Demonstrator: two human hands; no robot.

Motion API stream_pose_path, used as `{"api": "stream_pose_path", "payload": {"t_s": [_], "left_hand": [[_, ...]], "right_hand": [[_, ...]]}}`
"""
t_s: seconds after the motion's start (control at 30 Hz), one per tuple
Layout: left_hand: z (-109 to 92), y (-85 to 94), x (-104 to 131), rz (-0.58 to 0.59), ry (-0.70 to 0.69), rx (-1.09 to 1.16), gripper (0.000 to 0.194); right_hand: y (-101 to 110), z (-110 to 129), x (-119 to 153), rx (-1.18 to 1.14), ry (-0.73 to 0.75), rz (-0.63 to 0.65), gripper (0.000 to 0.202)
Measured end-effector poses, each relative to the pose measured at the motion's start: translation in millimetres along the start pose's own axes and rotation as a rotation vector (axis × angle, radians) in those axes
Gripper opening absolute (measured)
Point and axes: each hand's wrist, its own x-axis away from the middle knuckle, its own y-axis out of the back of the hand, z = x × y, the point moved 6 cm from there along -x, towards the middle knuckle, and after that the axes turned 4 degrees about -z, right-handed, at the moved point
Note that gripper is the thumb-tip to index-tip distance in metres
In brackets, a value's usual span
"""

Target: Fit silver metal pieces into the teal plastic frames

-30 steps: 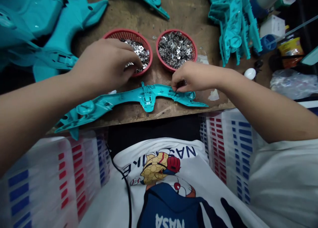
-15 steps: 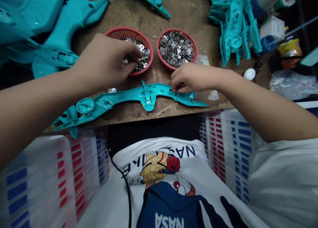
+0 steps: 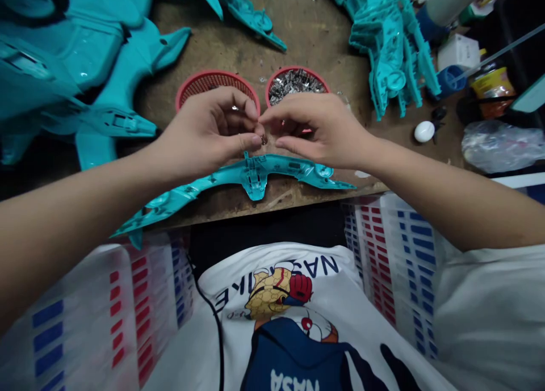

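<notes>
My left hand is closed in a pinch, with a small metal clip at the tips of its thumb and fingers. Opposite it, my right hand has its thumb and fingers apart, and its index fingertip meets the left fingertips. Just below both hands, a long turquoise plastic panel lies along the table's front edge, bracketed in the middle and curved on both sides; neither hand grips it. Behind the hands stand a red basket, mostly hidden, and another red basket heaped with metal clips.
Large turquoise plastic parts pile up at the left, and a stack of similar parts lies at the right. One more turquoise piece sits at the back. A plastic bag and white crates are nearby.
My left hand has come out of the left basket toward me and right, now with a clip. My right hand has lifted off the panel and moved left to meet it.
</notes>
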Motion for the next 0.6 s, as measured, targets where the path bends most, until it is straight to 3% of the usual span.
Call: {"api": "stream_pose_path", "payload": {"t_s": [0.1, 0.27, 0.43, 0.6], "left_hand": [[5.7, -6.8, 2.1, 0.034, 0.052, 0.05, 0.067], [13.1, -9.5, 5.4, 0.054, 0.093, -0.061, 0.058], [11.1, -11.0, 7.3, 0.035, 0.076, -0.079, 0.048], [7.6, -11.6, 8.2, -0.034, 0.038, 0.024, 0.057]], "right_hand": [[-4.7, 3.8, 0.0, -0.003, 0.053, 0.017, 0.034], [-5.7, 3.6, -0.8, -0.023, 0.069, 0.033, 0.029], [-6.1, 5.3, -2.1, -0.025, 0.002, 0.034, 0.027], [-5.5, 5.7, -2.1, -0.085, -0.076, -0.048, 0.025]]}}
